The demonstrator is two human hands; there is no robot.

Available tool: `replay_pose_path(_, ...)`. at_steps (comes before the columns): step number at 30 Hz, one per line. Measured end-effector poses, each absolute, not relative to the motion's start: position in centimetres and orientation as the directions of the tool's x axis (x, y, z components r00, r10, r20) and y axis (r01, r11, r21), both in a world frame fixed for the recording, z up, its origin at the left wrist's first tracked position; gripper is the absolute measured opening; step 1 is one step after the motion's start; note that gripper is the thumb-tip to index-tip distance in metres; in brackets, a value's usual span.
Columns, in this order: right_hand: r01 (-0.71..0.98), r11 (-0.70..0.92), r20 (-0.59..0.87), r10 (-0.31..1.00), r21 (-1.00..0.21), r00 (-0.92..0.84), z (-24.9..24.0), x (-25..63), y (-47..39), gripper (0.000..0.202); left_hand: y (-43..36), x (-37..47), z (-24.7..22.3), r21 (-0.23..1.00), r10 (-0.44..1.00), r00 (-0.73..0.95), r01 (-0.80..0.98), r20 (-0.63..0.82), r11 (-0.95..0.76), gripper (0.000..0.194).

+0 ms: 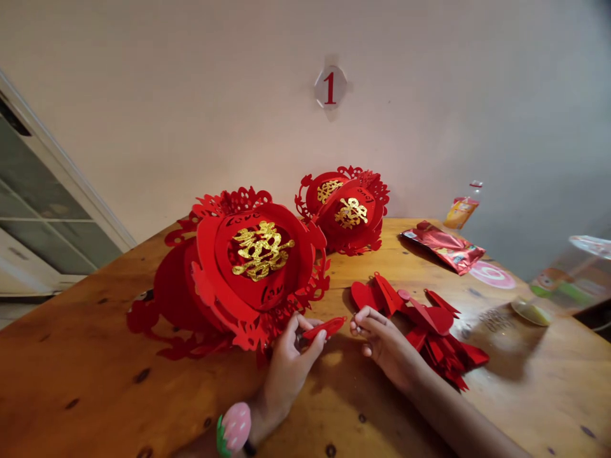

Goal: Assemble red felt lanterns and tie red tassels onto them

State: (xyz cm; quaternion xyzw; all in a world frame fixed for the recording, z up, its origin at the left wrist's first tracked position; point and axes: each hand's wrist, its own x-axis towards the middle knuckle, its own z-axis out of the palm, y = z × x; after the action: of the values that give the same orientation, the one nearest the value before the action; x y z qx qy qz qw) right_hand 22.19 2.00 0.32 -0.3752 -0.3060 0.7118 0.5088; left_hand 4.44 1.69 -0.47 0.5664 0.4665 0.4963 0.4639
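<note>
My left hand [294,356] pinches a small red felt piece [326,327] with a loop at its right tip. Just right of that tip, my right hand [379,340] has its thumb and finger pressed together; whatever tiny thing they hold is too small to name. Directly behind my left hand rests a large red felt lantern [214,254] with gold lettering and cut-out edges. Beside my right wrist lies a pile of red felt pieces [429,321], some of them heart-shaped.
A second red lantern [353,213] stands near the wall. At the back right are a red shiny packet [446,245], a small bottle with an orange label [462,208] and a round pink sticker [492,275]. A clear cup [573,273] and scattered tiny metal bits [495,320] sit at the right.
</note>
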Motion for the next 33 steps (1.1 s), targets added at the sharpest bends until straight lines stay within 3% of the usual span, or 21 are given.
replay_pose_path(11,-0.511,-0.366,-0.25,0.926,-0.778,-0.283,0.43,22.01,1.97,0.014,1.3,4.47,0.19,0.983,0.983,0.108,0.085,0.152,-0.161,0.018)
replay_pose_path(33,-0.472,-0.353,-0.256,0.932,-0.808,-0.257,0.43,22.82,2.27,0.013,1.21,4.61,0.48,0.995,0.975,0.202,0.007,0.093,-0.096,0.017)
